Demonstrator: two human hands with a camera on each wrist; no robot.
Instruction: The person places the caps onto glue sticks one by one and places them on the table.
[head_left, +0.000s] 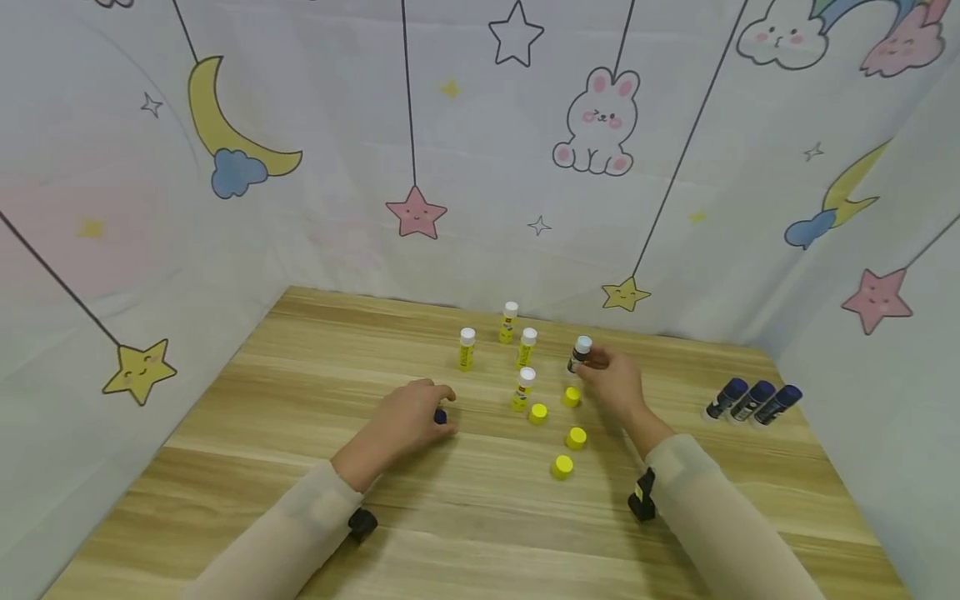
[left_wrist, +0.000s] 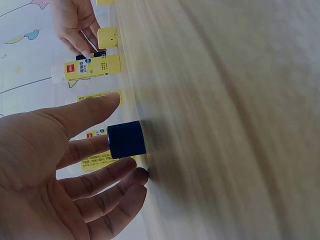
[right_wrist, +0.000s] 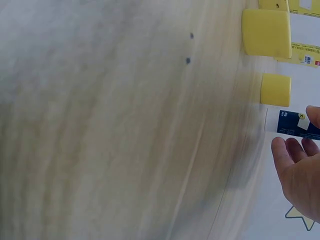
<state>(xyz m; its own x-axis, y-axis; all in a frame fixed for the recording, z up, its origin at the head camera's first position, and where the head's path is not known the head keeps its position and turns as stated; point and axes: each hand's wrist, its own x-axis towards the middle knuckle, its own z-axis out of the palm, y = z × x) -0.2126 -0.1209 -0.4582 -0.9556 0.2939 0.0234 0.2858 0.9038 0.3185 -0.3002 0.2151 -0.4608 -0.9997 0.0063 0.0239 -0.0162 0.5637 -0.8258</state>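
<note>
My left hand [head_left: 408, 414] is around a dark blue cap [left_wrist: 126, 140] standing on the table. In the left wrist view its thumb is apart from the cap, the index finger passes behind it, and the other fingers are spread loosely. My right hand [head_left: 615, 383] holds an uncapped dark blue glue stick [head_left: 580, 355] upright, its white base at the tabletop. Its thumb overlaps the label in the right wrist view, and the lower fingers extend beside the stick. Several uncapped yellow glue sticks [head_left: 522, 390] stand between the hands, with several yellow caps [head_left: 576, 438] near them.
Three dark glue sticks with blue caps [head_left: 752, 402] stand in a row on the right side of the wood-grain table [head_left: 480, 533]. A white cloth [head_left: 487, 150] printed with stars, moons and rabbits hangs behind and beside the table.
</note>
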